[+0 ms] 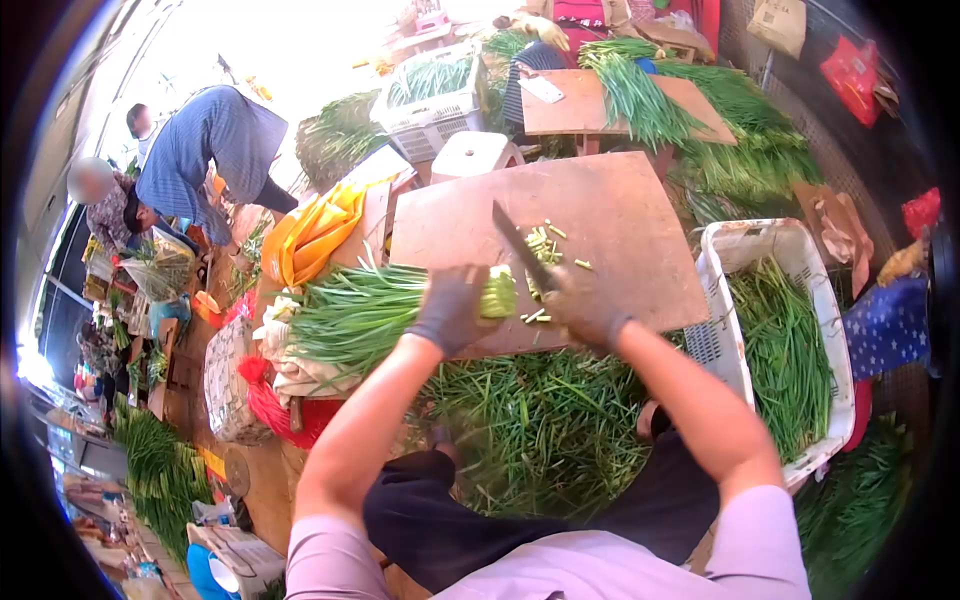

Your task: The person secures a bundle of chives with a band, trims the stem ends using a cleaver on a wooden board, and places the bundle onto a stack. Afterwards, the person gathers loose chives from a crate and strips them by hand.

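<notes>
My left hand point(457, 308), in a dark glove, is closed around a bunch of garlic chives point(365, 308). Their leaves spread left over the edge of a brown board point(620, 215), while the pale green cut ends point(499, 292) stick out on the right of the fist. In my right hand point(588, 308), also gloved, is a knife point(521, 243) with a long dark blade pointing up and left. The blade is just right of the cut ends, apart from them. Short cut stem pieces point(545, 247) lie scattered on the board, partly hidden behind the knife.
Loose green leaves point(540, 430) pile up below the board, between my legs. A white crate point(742, 370) of greens stands at the right. Orange cloth point(318, 235) lies at the left. Behind are a white stool point(475, 155) and another board point(560, 105); people bend over at the far left.
</notes>
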Demonstrator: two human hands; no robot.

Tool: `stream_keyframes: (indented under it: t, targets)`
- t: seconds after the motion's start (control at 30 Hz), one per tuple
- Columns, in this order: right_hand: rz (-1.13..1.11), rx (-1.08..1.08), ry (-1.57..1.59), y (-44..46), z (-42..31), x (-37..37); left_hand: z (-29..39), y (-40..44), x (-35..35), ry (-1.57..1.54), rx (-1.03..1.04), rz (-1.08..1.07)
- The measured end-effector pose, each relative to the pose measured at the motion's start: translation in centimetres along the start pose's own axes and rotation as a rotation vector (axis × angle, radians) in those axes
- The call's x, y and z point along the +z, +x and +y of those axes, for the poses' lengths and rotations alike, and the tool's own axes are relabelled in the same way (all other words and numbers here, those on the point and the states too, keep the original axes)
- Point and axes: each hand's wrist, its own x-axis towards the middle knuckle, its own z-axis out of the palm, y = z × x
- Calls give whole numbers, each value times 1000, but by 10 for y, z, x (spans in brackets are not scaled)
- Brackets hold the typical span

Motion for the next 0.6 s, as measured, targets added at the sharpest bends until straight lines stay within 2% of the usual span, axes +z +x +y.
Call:
stream_keyframes:
  t: [0.03,0.1,0.13,0.2,0.27,0.37,0.4,0.5,0.53,0.6]
  targets:
    - [-48,33,-59,-4,1,-29,3,-8,-26,-46,-3,107]
    - [-237,448,-9,4,-25,-98,6,-25,-73,-110,17,306]
    - [-175,507,-11,10,-27,-118,8,-33,-95,-112,34,398]
    - [-59,212,-421,32,63,-115,0,-50,-118,-419,-133,487]
    - [-88,223,-497,56,82,-115,0,-68,-146,-664,-246,550]
    - [-100,199,-586,74,92,-92,9,-94,-186,-551,-304,742]
    - [-215,182,-568,75,73,-84,-1,-113,-184,-469,-353,864]
    - [-472,96,-389,45,-17,-78,3,-148,-210,-550,-496,923]
    - [-494,-59,-70,34,-6,-61,7,-155,-217,-548,-494,924]
    - [-502,-218,248,4,14,-43,18,-167,-232,-634,-416,951]
